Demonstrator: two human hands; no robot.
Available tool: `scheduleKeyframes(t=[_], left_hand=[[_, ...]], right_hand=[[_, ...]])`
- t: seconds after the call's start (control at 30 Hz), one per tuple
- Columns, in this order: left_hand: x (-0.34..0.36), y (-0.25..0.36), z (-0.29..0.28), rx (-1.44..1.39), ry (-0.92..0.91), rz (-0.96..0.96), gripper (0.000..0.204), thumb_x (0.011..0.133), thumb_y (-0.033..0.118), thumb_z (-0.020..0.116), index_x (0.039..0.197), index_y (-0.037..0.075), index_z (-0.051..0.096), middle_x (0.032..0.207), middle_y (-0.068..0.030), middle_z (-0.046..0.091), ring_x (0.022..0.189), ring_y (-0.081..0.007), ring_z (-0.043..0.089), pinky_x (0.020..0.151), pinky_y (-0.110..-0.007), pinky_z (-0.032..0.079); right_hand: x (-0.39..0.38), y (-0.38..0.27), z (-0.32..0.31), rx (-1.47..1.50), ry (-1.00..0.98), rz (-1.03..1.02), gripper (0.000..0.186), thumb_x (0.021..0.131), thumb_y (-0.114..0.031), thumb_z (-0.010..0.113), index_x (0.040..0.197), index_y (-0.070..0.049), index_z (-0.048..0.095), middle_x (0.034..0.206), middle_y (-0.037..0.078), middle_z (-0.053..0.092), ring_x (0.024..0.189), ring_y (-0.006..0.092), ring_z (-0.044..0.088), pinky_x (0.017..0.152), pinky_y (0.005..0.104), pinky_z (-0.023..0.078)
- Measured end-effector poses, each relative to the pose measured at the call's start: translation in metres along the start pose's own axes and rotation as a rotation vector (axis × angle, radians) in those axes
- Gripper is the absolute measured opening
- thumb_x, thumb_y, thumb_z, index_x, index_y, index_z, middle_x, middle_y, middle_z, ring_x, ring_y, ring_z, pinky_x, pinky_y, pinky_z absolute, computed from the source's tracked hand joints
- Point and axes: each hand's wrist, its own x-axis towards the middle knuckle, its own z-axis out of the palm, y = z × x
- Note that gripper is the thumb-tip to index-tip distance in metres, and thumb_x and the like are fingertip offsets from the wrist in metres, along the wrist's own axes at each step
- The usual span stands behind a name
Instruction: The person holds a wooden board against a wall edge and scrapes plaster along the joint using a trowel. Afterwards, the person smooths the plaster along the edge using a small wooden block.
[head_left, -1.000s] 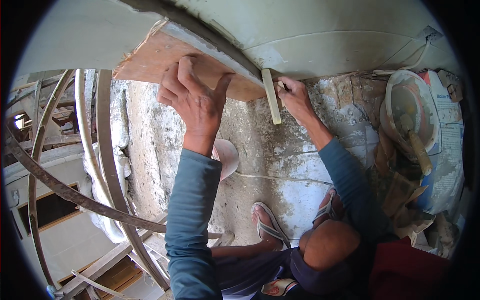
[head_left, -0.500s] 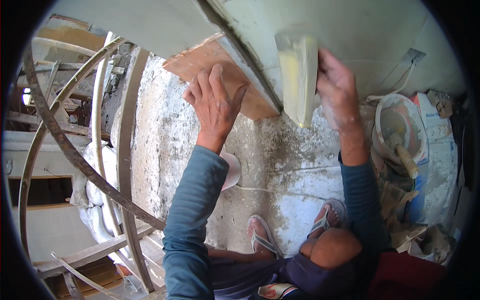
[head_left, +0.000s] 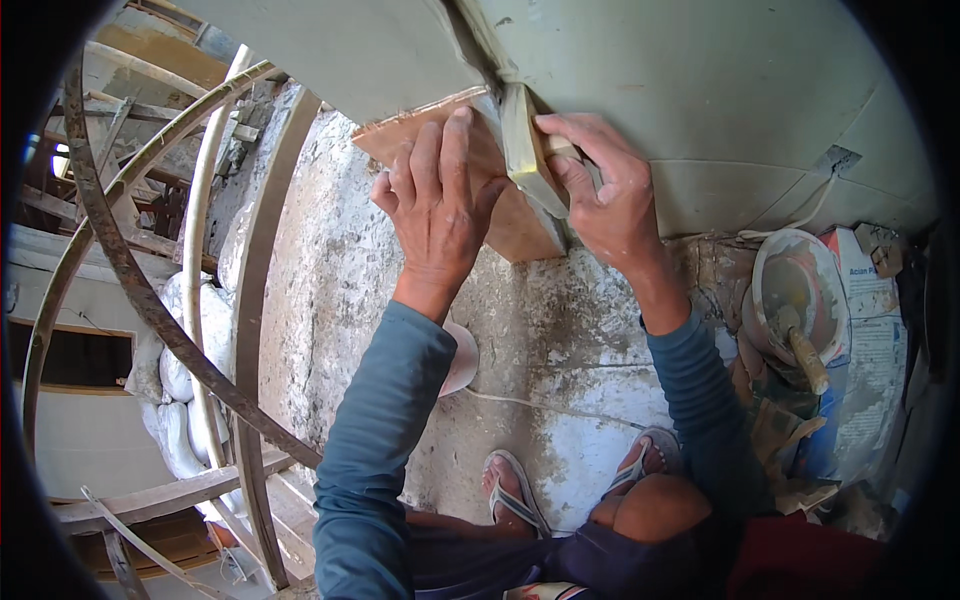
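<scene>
A reddish-brown wooden board point(head_left: 525, 228) lies against the lower edge of the pale grey wall point(head_left: 700, 90), at its corner. My left hand point(head_left: 432, 210) holds the board, fingers bent over its face and thumb toward its right side. In my right hand point(head_left: 615, 195) is a plastering float point(head_left: 522, 145), gripped by its handle. The float's pale, yellow-smeared blade stands on edge at the wall corner, just right of the board. Whether the blade touches the board is hard to tell. Grey plaster shows along the board's edge.
At the right stands a plaster-smeared bucket point(head_left: 835, 270) with a wooden-handled tool point(head_left: 806, 360) in it, beside a printed sack point(head_left: 875, 350). A pinkish container point(head_left: 462, 358) sits by my left forearm. Curved metal bars point(head_left: 150, 290) and a wooden post point(head_left: 255, 260) rise at left.
My right hand has brought the float left, from out over the wall to the corner beside the board. My left hand stays on the board; the whole view has shifted slightly.
</scene>
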Motion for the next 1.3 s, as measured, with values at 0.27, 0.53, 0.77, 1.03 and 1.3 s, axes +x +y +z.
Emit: scheduleKeyframes(t=[0.27,0.53,0.77,1.03,1.3], left_hand=[[0.003,-0.001,0.001,0.02,-0.02,0.087,0.102,0.064,0.04,0.088,0.147,0.012,0.036,0.14,-0.0121,0.043,0.127,-0.0273,0.039,0.098,-0.043,0.025],[-0.002,-0.007,0.004,0.044,0.002,0.086,0.092,0.07,0.049,0.08,0.147,0.015,0.042,0.135,-0.0053,0.047,0.122,-0.0258,0.04,0.097,-0.045,0.025],[0.005,-0.009,0.003,-0.005,0.045,0.108,0.094,0.068,0.047,0.081,0.146,0.014,0.041,0.137,-0.0063,0.046,0.123,-0.026,0.039,0.096,-0.044,0.024],[0.004,-0.007,0.006,0.035,0.041,0.132,0.101,0.067,0.05,0.085,0.147,0.01,0.037,0.136,-0.0085,0.043,0.122,-0.0264,0.039,0.097,-0.042,0.024],[0.008,-0.002,0.008,0.036,0.064,0.169,0.102,0.068,0.049,0.085,0.145,0.006,0.036,0.137,-0.0109,0.042,0.123,-0.0261,0.038,0.096,-0.043,0.023]], right_hand=[[-0.079,0.049,-0.015,0.003,-0.021,0.185,0.039,0.079,0.015,0.057,0.115,0.002,0.065,0.111,0.018,0.066,0.101,0.0296,0.066,0.089,0.0341,0.051],[0.014,0.0,-0.012,-0.071,-0.034,-0.15,0.037,0.079,0.013,0.057,0.112,0.0,0.066,0.104,0.018,0.067,0.09,0.0301,0.067,0.081,0.0355,0.053],[-0.065,0.065,-0.006,-0.029,-0.105,0.073,0.036,0.081,0.013,0.056,0.113,0.001,0.065,0.107,0.018,0.066,0.09,0.0319,0.066,0.079,0.0344,0.052],[-0.184,0.143,-0.013,0.02,-0.109,0.583,0.031,0.086,0.007,0.056,0.115,0.002,0.064,0.108,0.014,0.068,0.096,0.0241,0.066,0.086,0.0331,0.05],[-0.222,0.187,-0.006,0.299,0.075,1.124,0.039,0.086,0.005,0.051,0.123,0.001,0.063,0.101,0.004,0.069,0.089,0.0114,0.062,0.075,0.0278,0.05]])
